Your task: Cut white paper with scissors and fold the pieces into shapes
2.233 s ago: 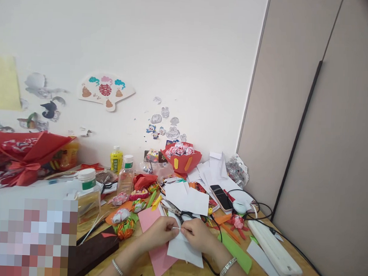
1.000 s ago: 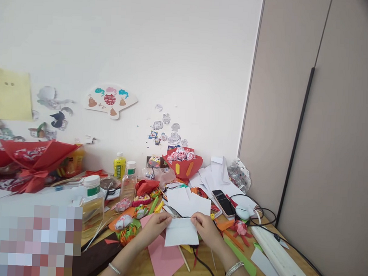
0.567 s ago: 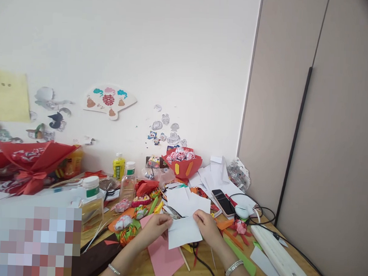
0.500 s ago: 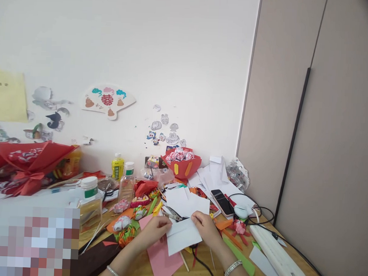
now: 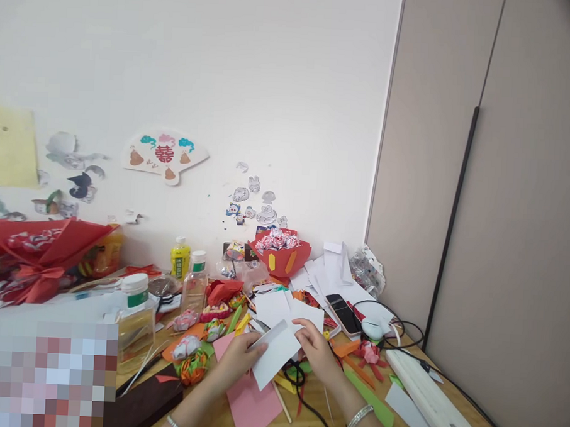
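Note:
A folded piece of white paper (image 5: pixel 276 356) is tilted above the table, with a narrow fold along its upper edge. My left hand (image 5: pixel 241 356) pinches its left edge, thumb on the near face. Close to the paper's right edge, my right hand (image 5: pixel 313 345) has its fingers partly stretched and apart; whether a fingertip touches the paper I cannot tell. Underneath lies a pink sheet (image 5: pixel 252 407). Larger white sheets (image 5: pixel 274 307) rest just behind my hands.
A red paper bouquet (image 5: pixel 283 257) stands by the wall. To the right are a phone (image 5: pixel 342 313), a white power strip (image 5: pixel 425 396) and black cables. Clear bottles (image 5: pixel 136 330), paper flowers (image 5: pixel 194 365) and coloured scraps crowd the left side.
The white paper has turned and tilted, its right side swinging up. My right hand has loosened from its right corner and its fingers have spread; my left hand still grips the left edge.

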`<state>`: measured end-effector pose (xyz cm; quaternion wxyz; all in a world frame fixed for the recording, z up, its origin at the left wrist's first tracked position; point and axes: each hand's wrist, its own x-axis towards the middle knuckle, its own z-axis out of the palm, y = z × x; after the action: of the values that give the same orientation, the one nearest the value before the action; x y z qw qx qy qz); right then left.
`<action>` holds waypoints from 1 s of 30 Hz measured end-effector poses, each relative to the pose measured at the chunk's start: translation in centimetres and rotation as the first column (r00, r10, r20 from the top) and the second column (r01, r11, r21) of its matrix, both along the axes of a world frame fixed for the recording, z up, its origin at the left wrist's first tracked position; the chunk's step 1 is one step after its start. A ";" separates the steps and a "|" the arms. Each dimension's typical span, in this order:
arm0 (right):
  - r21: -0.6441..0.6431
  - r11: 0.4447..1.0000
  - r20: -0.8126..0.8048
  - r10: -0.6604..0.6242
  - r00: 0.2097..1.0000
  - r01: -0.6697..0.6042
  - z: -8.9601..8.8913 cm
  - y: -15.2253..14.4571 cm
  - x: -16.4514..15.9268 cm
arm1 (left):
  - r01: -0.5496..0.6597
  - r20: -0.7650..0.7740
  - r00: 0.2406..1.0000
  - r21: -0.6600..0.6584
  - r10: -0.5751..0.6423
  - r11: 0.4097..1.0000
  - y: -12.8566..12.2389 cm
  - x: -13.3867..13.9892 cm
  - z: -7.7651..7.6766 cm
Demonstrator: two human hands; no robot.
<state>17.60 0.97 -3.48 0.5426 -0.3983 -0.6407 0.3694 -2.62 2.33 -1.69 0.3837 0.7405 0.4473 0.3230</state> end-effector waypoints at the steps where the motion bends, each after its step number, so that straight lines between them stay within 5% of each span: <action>1: 0.002 0.999 -0.011 0.034 0.999 -0.034 -0.1 0.0 -0.1 | -0.007 0.015 1.000 0.007 0.007 1.000 0.1 0.0 -0.1; 16: -0.050 0.991 -0.114 0.115 0.987 -0.121 1.4 -1.4 -0.4 | -0.069 0.118 0.991 0.069 0.060 0.995 0.6 0.3 -0.9; 30: -0.045 0.922 -0.189 0.369 0.910 -0.384 1.0 -1.5 -0.3 | 0.046 0.233 0.972 -0.129 -0.014 0.991 0.0 0.4 -0.6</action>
<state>17.27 -0.52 -2.43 0.4992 -0.2547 -0.6390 0.5269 -2.18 2.34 -2.24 0.4867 0.6772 0.4089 0.3706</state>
